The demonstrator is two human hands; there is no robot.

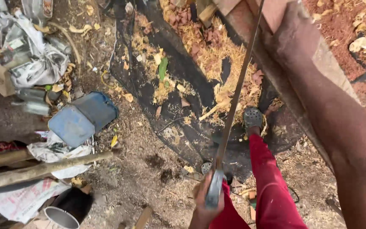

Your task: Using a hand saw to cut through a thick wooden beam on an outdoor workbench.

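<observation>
Down low, the left hand [206, 199] is shut tight around the grey handle [214, 193] of a long thin blade [234, 101]. Its fingers curl all the way round the handle and press together. The blade runs from that hand up and to the right, all the way to the top edge, where it meets a plank [250, 25]. It looks like a saw, but its teeth are too small to see.

The right arm [339, 118] comes in from the lower right and reaches up along the plank. The right hand [295, 29] lies on the wood near the top, just beside the blade. I cannot tell if its fingers are spread or closed, as they blur into the reddish wood.

Under the blade there is 1 leg in red trousers [270, 182]. Its foot wears a grey shoe with holes [253, 118] and stands on a black sheet [183, 123]. Straw, dry leaves and bits of wood lie all over the sheet.

To the left, a blue can [81, 118] lies on its side on the dirt. Crumpled paper and bags [34, 59] sit near the top left corner. A rough stick [39, 169] lies across the lower left, on top of white sacks. A grey pipe end [62, 217] pokes in at the bottom.
</observation>
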